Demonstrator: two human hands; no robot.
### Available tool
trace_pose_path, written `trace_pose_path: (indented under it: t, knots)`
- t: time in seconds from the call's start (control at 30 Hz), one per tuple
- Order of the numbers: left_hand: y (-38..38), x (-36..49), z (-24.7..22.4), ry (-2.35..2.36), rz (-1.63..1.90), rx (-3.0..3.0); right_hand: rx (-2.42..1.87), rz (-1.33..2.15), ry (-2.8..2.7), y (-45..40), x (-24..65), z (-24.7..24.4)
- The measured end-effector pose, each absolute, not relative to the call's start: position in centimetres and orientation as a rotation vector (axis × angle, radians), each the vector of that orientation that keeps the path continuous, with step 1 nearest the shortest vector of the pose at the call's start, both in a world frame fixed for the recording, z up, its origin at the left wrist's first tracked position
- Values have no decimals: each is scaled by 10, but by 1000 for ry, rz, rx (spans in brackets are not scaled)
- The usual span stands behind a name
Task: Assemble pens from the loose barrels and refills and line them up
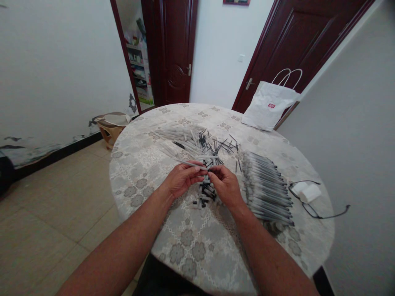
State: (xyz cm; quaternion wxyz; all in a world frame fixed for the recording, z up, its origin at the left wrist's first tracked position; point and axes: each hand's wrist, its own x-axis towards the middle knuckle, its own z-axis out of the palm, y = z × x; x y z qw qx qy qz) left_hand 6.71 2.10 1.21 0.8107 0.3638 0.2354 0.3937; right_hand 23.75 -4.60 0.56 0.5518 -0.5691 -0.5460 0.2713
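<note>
My left hand (pixel 184 180) pinches a pale translucent pen barrel (pixel 189 163) that slants up to the left. At the barrel's right end, my right hand (pixel 226 185) has its fingertips closed at a small dark part; its shape is mostly hidden. Small black and clear pen parts (pixel 207 191) lie in a heap beneath both hands. Beyond them is a loose pile of clear pen barrels (pixel 175 133). Thin black sticks (pixel 226 144) are scattered to its right. A tight row of assembled-looking pens (pixel 268 187) lies right of my right hand.
The round table (pixel 132 218) has a flowered cloth. Eyeglasses (pixel 314 211) lie by a white roll (pixel 310 192) near the right edge. A white paper bag (pixel 268 102) stands at the back right. A stool (pixel 109 127) is on the floor at left.
</note>
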Motion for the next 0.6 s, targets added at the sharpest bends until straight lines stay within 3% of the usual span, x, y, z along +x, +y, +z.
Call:
trace_pose_path:
  t: [0.6]
  knots:
    - [19,69,10,582,839,869,-1370,525,-1372,-47,239,3]
